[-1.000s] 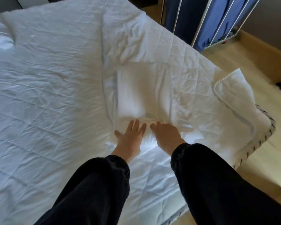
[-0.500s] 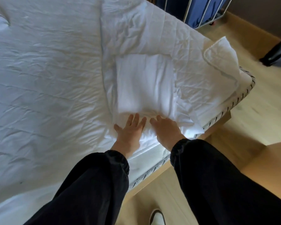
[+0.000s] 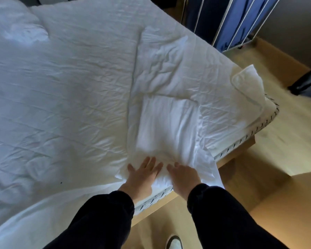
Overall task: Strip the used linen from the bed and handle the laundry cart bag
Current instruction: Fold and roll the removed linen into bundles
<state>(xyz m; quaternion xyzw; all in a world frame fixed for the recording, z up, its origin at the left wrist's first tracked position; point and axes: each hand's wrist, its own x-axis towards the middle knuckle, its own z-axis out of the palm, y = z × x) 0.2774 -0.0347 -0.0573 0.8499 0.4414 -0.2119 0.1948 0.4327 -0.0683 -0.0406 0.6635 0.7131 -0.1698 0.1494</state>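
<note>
Risk of folded linen (image 3: 167, 126) unfolding or sliding off mattress edge (image 3: 156, 197) onto floor (image 3: 285, 141) if pulled unevenly. Loose flap (image 3: 211, 169) over edge, easy to tread on. Risk too of dragging white cover beneath (image 3: 61, 105) along.

Left hand (image 3: 142, 175) flat, fingers straight, pressing near end of bundle. Right hand (image 3: 184, 177) just beside it on same end, fingertips buried in cloth; gripping or not, cannot tell.

Laundry cart bag (image 3: 235, 27) well apart, beyond far corner of bed.

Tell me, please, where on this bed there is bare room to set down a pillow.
Free: the wide flat sheet left of the folded linen, short of the crumpled heap at the head. Crowded: the near-right corner, left hand and right hand on the linen, turned-back pad farther right.
</note>
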